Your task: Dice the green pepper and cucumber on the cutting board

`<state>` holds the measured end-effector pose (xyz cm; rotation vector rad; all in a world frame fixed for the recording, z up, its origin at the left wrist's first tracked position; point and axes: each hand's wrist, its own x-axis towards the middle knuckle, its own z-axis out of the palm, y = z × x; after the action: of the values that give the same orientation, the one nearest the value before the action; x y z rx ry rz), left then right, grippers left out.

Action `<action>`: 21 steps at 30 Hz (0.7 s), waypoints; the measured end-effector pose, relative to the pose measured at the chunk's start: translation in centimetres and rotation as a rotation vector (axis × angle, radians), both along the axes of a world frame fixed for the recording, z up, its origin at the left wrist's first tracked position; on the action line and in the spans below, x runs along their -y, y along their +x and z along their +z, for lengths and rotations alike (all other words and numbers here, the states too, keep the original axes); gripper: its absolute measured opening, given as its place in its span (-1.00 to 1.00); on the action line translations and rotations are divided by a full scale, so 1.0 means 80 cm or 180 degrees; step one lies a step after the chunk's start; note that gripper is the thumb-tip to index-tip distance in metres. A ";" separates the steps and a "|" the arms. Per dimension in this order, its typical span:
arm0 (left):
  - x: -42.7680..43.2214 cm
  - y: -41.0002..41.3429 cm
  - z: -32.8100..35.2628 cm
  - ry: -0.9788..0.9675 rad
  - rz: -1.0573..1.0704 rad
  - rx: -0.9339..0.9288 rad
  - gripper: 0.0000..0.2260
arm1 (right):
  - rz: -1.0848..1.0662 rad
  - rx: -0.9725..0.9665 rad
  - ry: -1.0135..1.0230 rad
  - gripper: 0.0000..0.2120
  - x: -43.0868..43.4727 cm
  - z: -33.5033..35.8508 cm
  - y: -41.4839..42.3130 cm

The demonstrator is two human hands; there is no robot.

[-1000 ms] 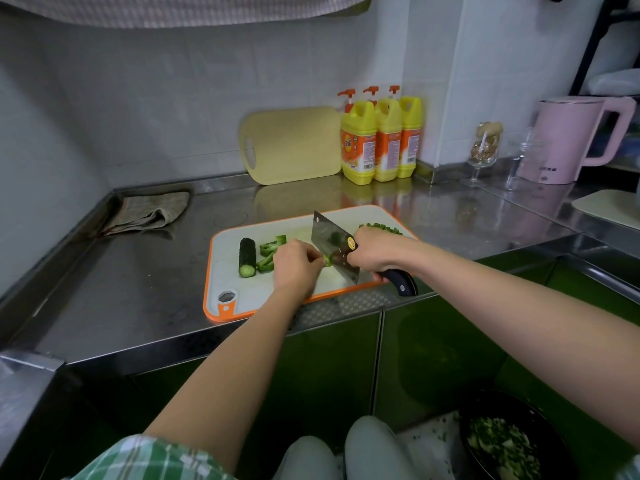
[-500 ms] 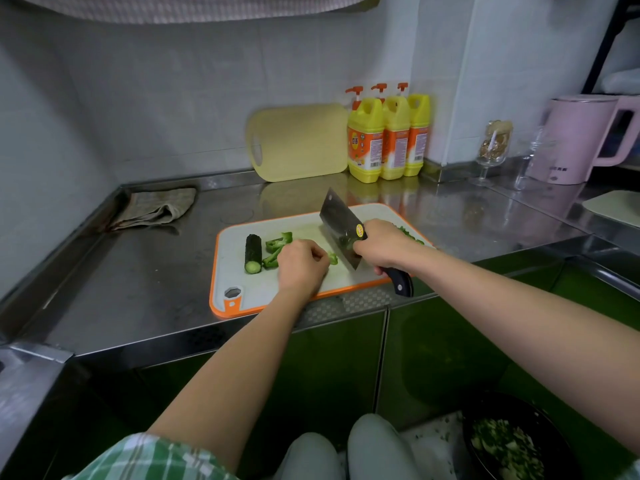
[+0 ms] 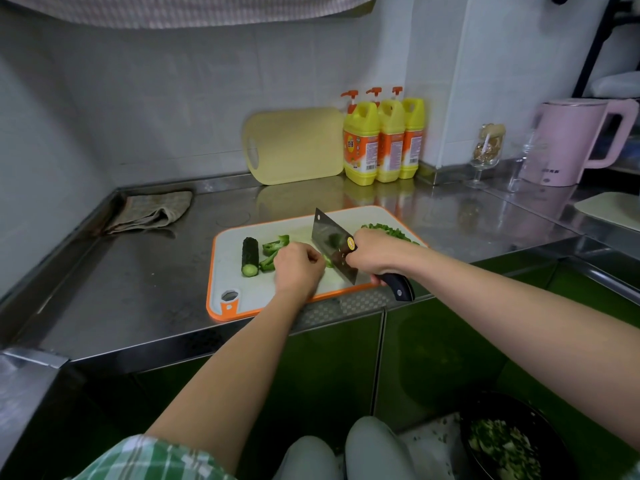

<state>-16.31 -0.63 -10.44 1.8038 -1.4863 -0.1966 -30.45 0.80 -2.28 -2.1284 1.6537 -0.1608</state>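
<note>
A white cutting board (image 3: pixel 235 282) with an orange rim lies at the counter's front edge. On its left part lies a dark cucumber piece (image 3: pixel 250 256), with green pepper strips (image 3: pixel 273 249) beside it. My left hand (image 3: pixel 298 268) has its fingers curled over a pepper strip next to the blade. My right hand (image 3: pixel 375 252) grips the black handle of a cleaver (image 3: pixel 332 242), whose blade stands down on the board against the pepper. A heap of diced pepper (image 3: pixel 388 230) lies behind my right hand.
A folded cloth (image 3: pixel 152 211) lies at the back left of the steel counter. A yellow board (image 3: pixel 294 145) and three yellow bottles (image 3: pixel 382 140) lean at the wall. A pink kettle (image 3: pixel 571 140) and glasses stand far right. A dark bowl of scraps (image 3: pixel 509 441) sits on the floor.
The cleaver rose half a second ago and has come down again on the pepper beside my left hand. The view shifted slightly.
</note>
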 end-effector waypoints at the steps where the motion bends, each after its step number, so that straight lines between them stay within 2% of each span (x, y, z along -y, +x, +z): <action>1: 0.000 0.000 0.000 -0.0003 -0.0009 0.0004 -0.88 | -0.0007 -0.0020 0.0019 -0.89 0.001 -0.001 0.002; 7: 0.002 0.004 -0.003 -0.0080 -0.0105 0.0044 -0.89 | -0.0017 -0.0114 -0.0208 -0.87 0.010 -0.014 0.021; 10: 0.001 0.006 -0.004 -0.0100 -0.0130 0.0034 -0.92 | -0.0158 0.0167 -0.0327 -0.94 0.017 -0.024 0.019; 14: 0.002 0.007 -0.005 -0.0112 -0.0103 -0.0057 -0.95 | -0.0226 0.0533 -0.0271 -0.92 0.021 -0.020 0.006; 21: 0.000 0.004 -0.004 -0.0072 0.0031 -0.0085 -0.93 | -0.0079 0.0319 -0.0118 -0.93 0.003 -0.002 -0.003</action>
<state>-15.97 -0.61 -10.77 1.7835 -1.4556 -0.1975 -30.69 0.56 -2.41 -2.0918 1.6316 -0.3031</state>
